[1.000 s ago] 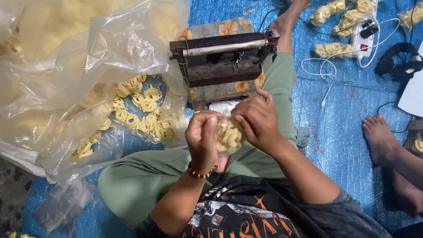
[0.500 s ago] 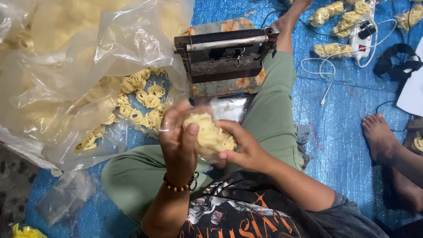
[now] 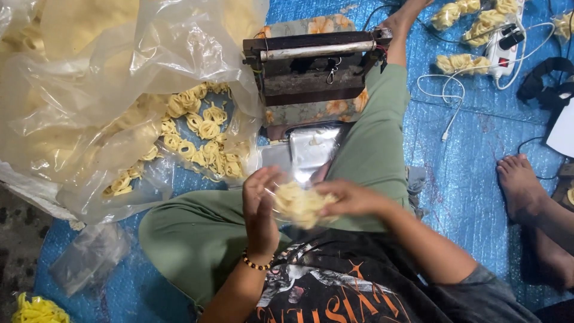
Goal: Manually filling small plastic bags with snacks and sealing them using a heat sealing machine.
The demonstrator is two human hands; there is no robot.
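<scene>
Both hands hold a small clear bag of yellow noodle snacks (image 3: 301, 203) between them, just above the person's lap. The left hand (image 3: 261, 206) is pressed flat against the left side of the bag, fingers up and a little spread. The right hand (image 3: 351, 197) wraps its fingers around the right side of the bag. The bag looks blurry, so how it is closed cannot be told.

A bead bracelet (image 3: 258, 264) sits on the left wrist. The person sits cross-legged in green trousers (image 3: 191, 230) on a blue mat (image 3: 466, 179).

Just past the hands lies a shiny pile of flat empty bags (image 3: 311, 149). Behind that stands a dark metal sealing machine (image 3: 317, 66) on a flowery box. To the left lies a big clear plastic sack (image 3: 119, 107) with many loose yellow noodle rings (image 3: 203, 137) spilling out. On the far right are someone else's bare foot (image 3: 523, 191), a white power strip (image 3: 505, 42) with cables, and more filled snack bags (image 3: 457, 63).
</scene>
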